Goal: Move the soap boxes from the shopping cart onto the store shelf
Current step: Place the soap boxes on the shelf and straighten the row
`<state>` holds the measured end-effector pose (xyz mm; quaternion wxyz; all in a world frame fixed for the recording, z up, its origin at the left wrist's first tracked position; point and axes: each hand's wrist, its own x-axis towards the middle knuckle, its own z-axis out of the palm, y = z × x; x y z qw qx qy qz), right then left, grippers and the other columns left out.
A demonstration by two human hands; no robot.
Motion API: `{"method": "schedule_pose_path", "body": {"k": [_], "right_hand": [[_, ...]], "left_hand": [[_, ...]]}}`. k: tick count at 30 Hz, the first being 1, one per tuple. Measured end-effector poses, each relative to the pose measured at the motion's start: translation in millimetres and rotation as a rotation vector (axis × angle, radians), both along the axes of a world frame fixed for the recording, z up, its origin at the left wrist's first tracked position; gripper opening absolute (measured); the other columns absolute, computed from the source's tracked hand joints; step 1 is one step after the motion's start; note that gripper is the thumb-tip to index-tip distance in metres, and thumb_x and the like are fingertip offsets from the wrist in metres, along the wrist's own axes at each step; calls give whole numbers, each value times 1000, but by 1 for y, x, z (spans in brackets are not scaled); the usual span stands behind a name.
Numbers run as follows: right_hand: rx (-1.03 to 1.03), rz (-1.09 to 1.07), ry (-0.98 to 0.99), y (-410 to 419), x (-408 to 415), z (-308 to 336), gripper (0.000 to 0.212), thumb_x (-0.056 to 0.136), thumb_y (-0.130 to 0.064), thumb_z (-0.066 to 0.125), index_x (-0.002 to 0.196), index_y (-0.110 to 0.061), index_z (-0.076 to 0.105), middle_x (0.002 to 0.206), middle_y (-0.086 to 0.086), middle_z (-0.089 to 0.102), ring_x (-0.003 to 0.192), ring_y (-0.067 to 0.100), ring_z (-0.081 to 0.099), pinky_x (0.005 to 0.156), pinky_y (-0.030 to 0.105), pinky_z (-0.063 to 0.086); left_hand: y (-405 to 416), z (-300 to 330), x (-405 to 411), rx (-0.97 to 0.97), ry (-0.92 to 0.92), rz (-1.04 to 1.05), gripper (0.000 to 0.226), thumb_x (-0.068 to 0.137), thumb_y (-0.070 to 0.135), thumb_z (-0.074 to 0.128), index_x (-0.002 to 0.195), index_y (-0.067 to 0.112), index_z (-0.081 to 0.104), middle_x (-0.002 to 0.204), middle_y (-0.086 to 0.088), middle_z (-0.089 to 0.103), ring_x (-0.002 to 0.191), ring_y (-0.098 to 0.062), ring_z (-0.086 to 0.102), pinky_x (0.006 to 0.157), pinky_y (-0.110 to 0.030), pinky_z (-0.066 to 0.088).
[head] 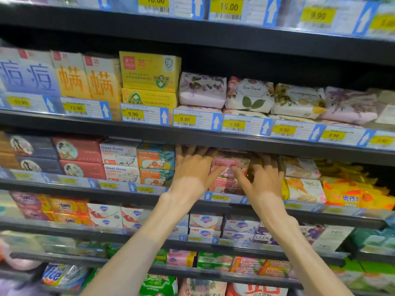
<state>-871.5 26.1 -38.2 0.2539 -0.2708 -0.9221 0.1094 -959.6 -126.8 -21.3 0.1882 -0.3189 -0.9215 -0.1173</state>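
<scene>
Store shelf (pixel 213 144), hands flanking pink soap box (pixel 229 162)

Upper centre of the frame, yellow boxes (pixel 149 71) sit stacked two high, with floral-wrapped bars (pixel 250 94) in a row to their right. Yellow price tags (pixel 184 119) reading 9.90 line the rail below them. At lower left, OMO packs (pixel 64 207) lie stacked, and a Tide bag (pixel 56 274) sits near the bottom edge. Orange packets (pixel 352 195) crowd the right side.
</scene>
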Motion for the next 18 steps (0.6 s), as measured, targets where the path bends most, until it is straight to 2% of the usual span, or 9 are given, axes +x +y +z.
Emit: {"method": "schedule_pose_path", "body": {"k": [2,4,7,11,14,18], "right_hand": [[16,-9,6,0,1,-3,49,90,-68,46,84,-21,56,117,11,60,117,36,48,106,49,30],[71,27,113,-2,5,-12,47,91,-62,52,86,-16,58,101,9,57,101,33,49,94,47,37],[157,83,274,-7,11,-20,39,91,-52,62,83,-15,54,87,0,41,85,26,42,81,44,39],[49,68,177,-8,7,-12,39,93,-57,53,87,-19,51,87,1,51,86,25,45,93,46,39],[14,95,167,-8,9,-9,36,93,-56,52,85,-22,46,82,-3,48,86,24,45,99,47,36],[65,113,180,-5,12,-13,34,95,-54,51,86,-21,47,81,-3,51,87,26,51,100,50,37]], "left_hand": [[-3,-6,2,47,3,-6,52,99,65,38,113,26,69,120,3,69,129,-27,52,119,-56,14],[-12,-21,3,132,119,-35,50,100,61,42,114,22,70,112,-1,71,115,-30,60,116,-56,19],[-25,-40,0,192,264,-43,50,102,55,44,132,20,62,132,-3,64,133,-29,50,119,-61,16],[-31,-38,-2,151,270,-28,49,102,54,45,136,21,58,139,-3,60,141,-28,44,120,-64,13],[-32,-39,-4,132,276,-25,49,103,53,42,138,22,56,142,-2,57,143,-27,41,119,-65,12],[-33,-37,0,149,294,-21,47,102,51,44,136,22,57,143,-2,57,144,-27,39,119,-64,12]]}}
